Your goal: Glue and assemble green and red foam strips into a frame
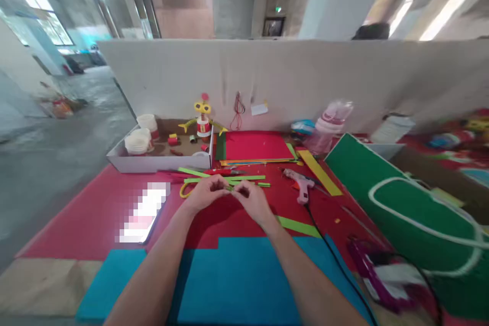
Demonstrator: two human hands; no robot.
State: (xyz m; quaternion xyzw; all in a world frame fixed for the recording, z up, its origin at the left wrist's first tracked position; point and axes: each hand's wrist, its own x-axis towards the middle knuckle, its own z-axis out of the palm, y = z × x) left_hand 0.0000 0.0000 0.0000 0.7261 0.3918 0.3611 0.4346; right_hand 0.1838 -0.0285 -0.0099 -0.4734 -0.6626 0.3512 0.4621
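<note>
Over the red table [91, 214]: a small green piece [229, 188], pinched from both sides.
Left hand [207, 192] and right hand [252, 201] grip it between thumb and fingers; green strips [252, 178] lie behind, glue gun [301, 183] at right.

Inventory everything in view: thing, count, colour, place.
Panel: 1, whitish, back
Table: 1, red-topped, centre
Open box: 1, white, far left
Cups: several, white, in box
Toy figure: 1, yellow/red/white, box's right end
Sheet stack: 1, red-topped, far middle
Wrapped stack: 1, pinkish, right of sheets
Glue gun: 1, pink, mid-right
Broad strip: 1, yellow, mid-right
Narrow strips: several, light green, mid-table
Loop: 1, yellow, mid-table
Phone: 1, white pixelated screen, left
Flat sheets: several, blue, near edge
Board: 1, green, right
Cord: 1, white, over board
Blurred object: 1, purple, near right
Left hand, right hand: 2, bare, pinching green piece
</note>
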